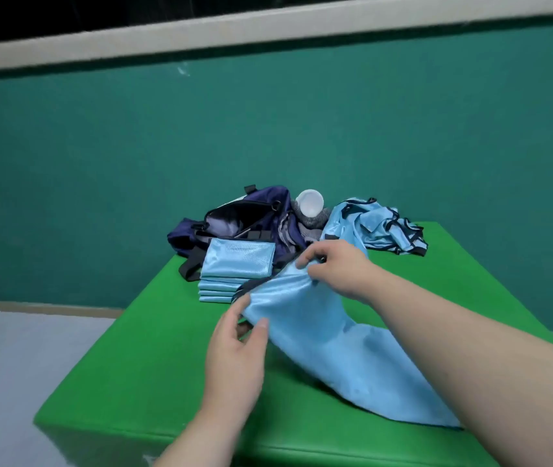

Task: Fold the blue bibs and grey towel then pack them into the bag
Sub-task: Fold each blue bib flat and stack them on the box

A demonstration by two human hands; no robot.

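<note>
Two hands work a light-blue bib (pixel 352 348) over a green desk (pixel 154 365), seen from a head-worn camera. The right hand (pixel 334 269) pinches the bib's dark-trimmed top edge between thumb and curled fingers and holds it above the desk. The left hand (pixel 238 348) grips the same edge lower and nearer the camera, with the thumb lying on the shiny cloth and the fingers tucked behind it. From the two grips the bib slopes down under the right forearm toward the desk's near right edge, where its lower end lies on the surface. Just behind the hands, a neat stack (pixel 234 267) of folded blue bibs sits on the desk, its far edge against a navy bag (pixel 228 217). The bag lies at the desk's far side with its mouth open toward the camera, and a black strap spills out on the left beside the stack. Touching the bag's right side is a crumpled grey towel (pixel 314 224), with a white cup (pixel 309 202) tilted against it, mouth toward the camera. Farther right, a loose pile (pixel 379 227) of unfolded blue bibs with dark trim rests near the desk's far right corner. A teal wall (pixel 100 163) rises behind the desk, and a pale floor (pixel 16 365) shows at the left.
</note>
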